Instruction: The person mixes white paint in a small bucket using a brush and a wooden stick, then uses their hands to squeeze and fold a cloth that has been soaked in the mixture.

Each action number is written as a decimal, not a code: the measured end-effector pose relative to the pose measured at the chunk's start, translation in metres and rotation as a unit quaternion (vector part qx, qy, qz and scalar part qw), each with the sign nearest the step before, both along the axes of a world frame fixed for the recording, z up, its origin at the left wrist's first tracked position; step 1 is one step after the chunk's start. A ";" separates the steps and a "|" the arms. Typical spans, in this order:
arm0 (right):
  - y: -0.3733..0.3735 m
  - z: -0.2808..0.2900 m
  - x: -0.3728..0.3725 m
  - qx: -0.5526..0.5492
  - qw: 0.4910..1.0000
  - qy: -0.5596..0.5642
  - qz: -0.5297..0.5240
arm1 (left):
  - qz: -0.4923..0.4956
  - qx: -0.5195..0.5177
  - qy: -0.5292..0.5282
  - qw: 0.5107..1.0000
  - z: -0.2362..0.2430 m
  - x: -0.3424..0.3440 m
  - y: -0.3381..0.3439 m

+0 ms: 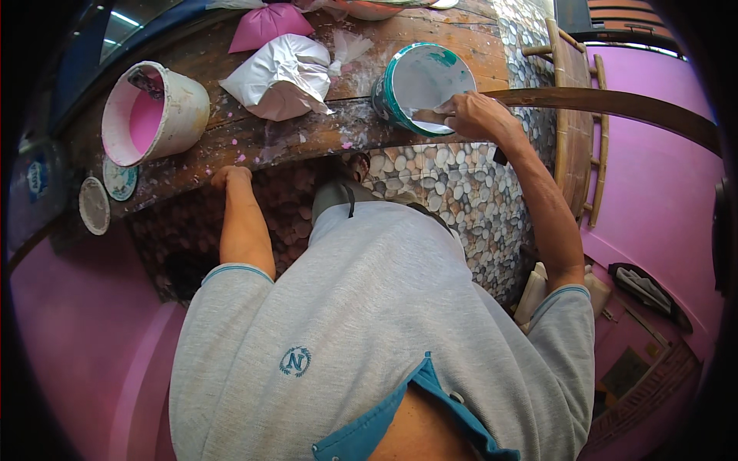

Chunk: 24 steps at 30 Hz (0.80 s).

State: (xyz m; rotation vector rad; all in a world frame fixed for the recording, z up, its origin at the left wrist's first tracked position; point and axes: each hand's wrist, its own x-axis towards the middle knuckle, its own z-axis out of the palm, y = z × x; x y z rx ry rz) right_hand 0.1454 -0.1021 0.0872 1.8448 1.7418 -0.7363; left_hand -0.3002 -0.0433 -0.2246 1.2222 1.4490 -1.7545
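My right hand [483,117] is closed at the near right rim of a green-and-white bucket [382,98]. Its fingers pinch a flat, pale piece [443,107], partly hidden, that reaches into the bucket. Greyish-white material [427,77] shows inside, and green smears mark the inner wall. My left hand [232,177] rests against the front edge of the wooden table [231,142], its fingers mostly hidden. Beyond that hand, to the left, stands a white bucket [181,115] with pink paint [146,123] in it and a dirty tool [146,83] leaning inside.
A white plastic bag [284,73] lies between the buckets, with a pink bag [270,27] behind it. Two round lids [95,206] [120,178] are at the left edge. To the right are a curved wooden strip [615,101] and a bamboo bench [573,131].
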 end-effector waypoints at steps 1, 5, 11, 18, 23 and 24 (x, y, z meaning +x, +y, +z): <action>0.003 0.001 -0.006 0.016 1.000 0.002 -0.004 | -0.136 -0.010 -0.036 0.990 0.009 0.004 0.001; 0.021 -0.007 -0.006 0.094 0.995 0.022 -0.009 | -0.034 -0.003 -0.005 0.999 -0.080 -0.048 -0.009; 0.016 -0.013 0.025 0.099 0.993 -0.043 -0.058 | 0.040 -0.025 0.030 0.998 -0.039 -0.022 0.000; 0.003 0.001 0.017 0.036 0.998 -0.050 0.005 | 0.118 0.002 0.056 0.991 -0.023 -0.013 -0.001; 0.006 0.003 -0.001 0.029 0.999 0.016 0.004 | 0.130 0.020 0.059 0.990 -0.035 -0.022 -0.002; 0.006 0.003 -0.001 0.029 0.999 0.016 0.004 | 0.108 0.024 0.051 0.993 -0.037 -0.020 -0.004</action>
